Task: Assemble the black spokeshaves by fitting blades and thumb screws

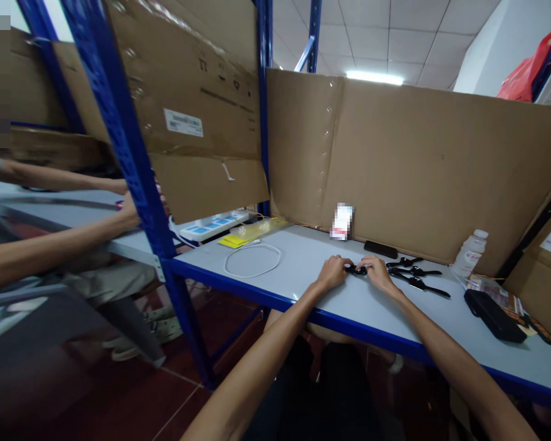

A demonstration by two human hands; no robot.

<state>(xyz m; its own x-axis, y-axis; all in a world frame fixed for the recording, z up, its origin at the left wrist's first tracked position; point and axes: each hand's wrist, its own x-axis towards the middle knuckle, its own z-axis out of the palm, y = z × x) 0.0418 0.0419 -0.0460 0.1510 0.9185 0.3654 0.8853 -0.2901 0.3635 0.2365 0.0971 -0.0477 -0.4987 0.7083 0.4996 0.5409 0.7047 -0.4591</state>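
Note:
Both hands meet over the grey tabletop [294,257], pinching a small black wristwatch [356,269] between them. My left hand [333,272] is closed on its left end, and my right hand [376,271] is closed on its right end. Fingers cover much of the watch, so its details do not show. Just right of my right hand lie several black wristwatches [417,283] with their straps stretched out. A dark flat case [380,248] rests behind them by the cardboard. Behind my hands a phone [342,222] leans upright, its screen blurred out.
On the left lie a coiled white cable [252,260], yellow packets [239,237] and a power strip [215,225]. To the right are a bottle [471,254] and a black case [494,315]. Cardboard walls [408,165] and a blue post [119,135] bound the desk; another person's arms [64,245] are beyond.

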